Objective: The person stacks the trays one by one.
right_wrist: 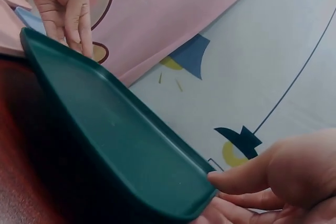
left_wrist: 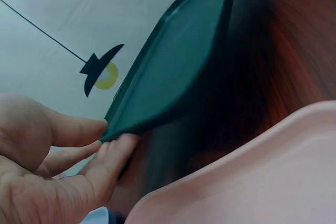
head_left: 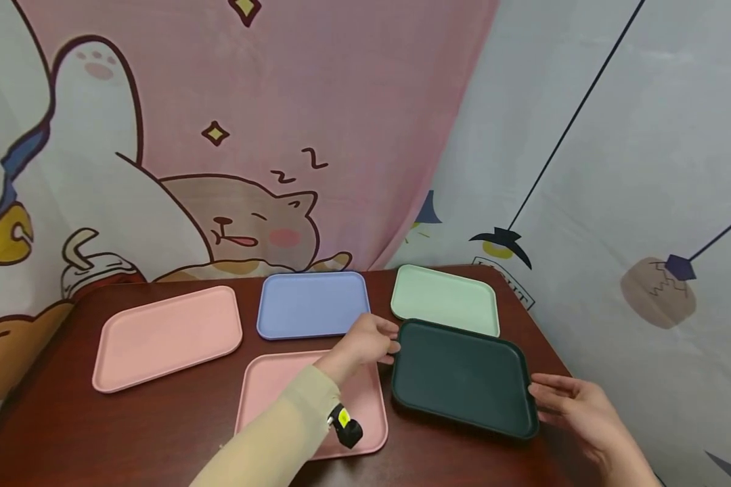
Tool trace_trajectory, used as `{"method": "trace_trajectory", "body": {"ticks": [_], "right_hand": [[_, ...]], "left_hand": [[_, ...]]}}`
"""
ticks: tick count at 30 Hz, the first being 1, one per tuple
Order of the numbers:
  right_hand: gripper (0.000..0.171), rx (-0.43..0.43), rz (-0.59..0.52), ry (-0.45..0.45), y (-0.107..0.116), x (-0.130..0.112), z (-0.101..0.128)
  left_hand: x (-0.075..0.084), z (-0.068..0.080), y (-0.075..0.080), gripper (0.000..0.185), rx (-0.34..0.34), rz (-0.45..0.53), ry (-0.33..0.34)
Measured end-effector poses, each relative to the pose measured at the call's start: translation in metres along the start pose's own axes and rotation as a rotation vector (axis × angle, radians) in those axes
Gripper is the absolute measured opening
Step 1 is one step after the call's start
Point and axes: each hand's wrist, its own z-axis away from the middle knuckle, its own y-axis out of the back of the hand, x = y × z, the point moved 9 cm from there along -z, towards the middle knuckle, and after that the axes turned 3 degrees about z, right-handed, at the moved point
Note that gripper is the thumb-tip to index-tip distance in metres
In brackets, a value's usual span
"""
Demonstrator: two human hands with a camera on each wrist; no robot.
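Note:
A dark green tray (head_left: 466, 379) is held level between both hands, a little above the brown table, its shadow showing beneath it in the wrist views. My left hand (head_left: 368, 341) pinches its left edge, thumb on top and fingers underneath. On the opposite short edge, my right hand (head_left: 575, 409) grips the rim, the thumb (right_wrist: 239, 178) over it and fingers below. The tray's far edge overlaps a mint green tray (head_left: 445, 297) in the head view. Below my left forearm lies a pink tray (head_left: 365, 423), partly covered by the sleeve.
A blue tray (head_left: 313, 304) lies at the back middle of the table (head_left: 55, 426), and another pink tray (head_left: 170, 338) at the left. Printed curtains (head_left: 365, 135) hang right behind the table and along its right side.

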Motion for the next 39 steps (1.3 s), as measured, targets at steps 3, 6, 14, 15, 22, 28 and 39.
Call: {"method": "trace_trajectory", "body": {"ticks": [3,6,14,15,22,28,39], "right_hand": [[0.060,0.010,-0.025,0.001,0.004,-0.003,0.004],[0.054,0.013,-0.066,0.011,0.004,-0.007,0.008],[0.040,-0.005,-0.157,0.057,-0.007,-0.029,0.018],[0.041,-0.003,-0.159,0.064,-0.009,-0.032,0.019],[0.031,-0.036,-0.174,0.126,-0.023,-0.053,0.027],[0.033,-0.066,-0.168,0.156,-0.038,-0.065,0.029],[0.029,-0.177,-0.206,0.276,-0.067,-0.085,0.034]], "left_hand": [[0.005,0.003,0.003,0.037,-0.010,0.055,-0.028],[0.009,0.010,0.008,0.038,-0.029,0.122,-0.039],[0.015,0.032,0.030,0.042,-0.028,0.201,-0.053],[0.016,0.035,0.033,0.041,-0.021,0.202,-0.059],[0.021,0.053,0.052,0.037,0.009,0.210,-0.098],[0.021,0.067,0.067,0.036,0.017,0.229,-0.108],[0.019,0.094,0.092,0.039,0.061,0.210,-0.107]]}}
